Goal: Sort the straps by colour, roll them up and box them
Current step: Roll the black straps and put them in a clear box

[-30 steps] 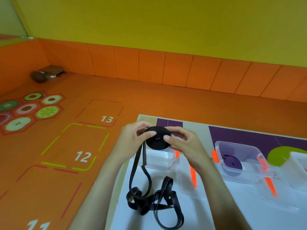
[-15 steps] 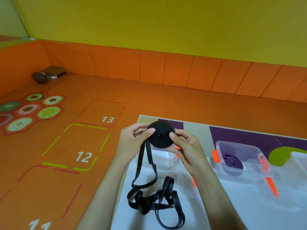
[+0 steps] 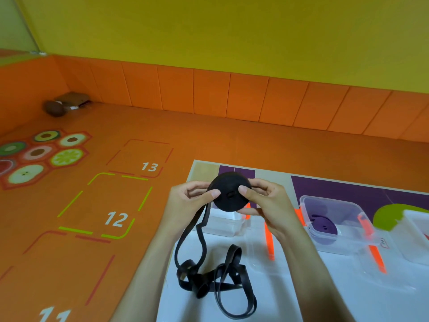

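I hold a flat black roll of strap [image 3: 228,195] upright in front of me, above the table's left end. My left hand [image 3: 188,203] pinches its left edge and my right hand [image 3: 267,202] pinches its right side, thumb on the face. The loose black strap tail [image 3: 209,273] hangs from the roll and lies in a tangled heap on the white table. Behind the roll stands an open clear box [image 3: 226,223]. To the right, another clear box [image 3: 334,220] holds a purple strap roll [image 3: 323,227].
Orange lid clips [image 3: 269,242] lie beside the boxes. A third clear box [image 3: 417,238] sits at the right edge. The table's left edge [image 3: 176,247] borders an orange floor with numbered squares [image 3: 116,219]. A brown ball and cardboard [image 3: 62,104] lie far left by the wall.
The black roll has turned in my hands and grown slightly as both hands wind strap onto it; the hanging tail has shifted and the roll sits a little higher.
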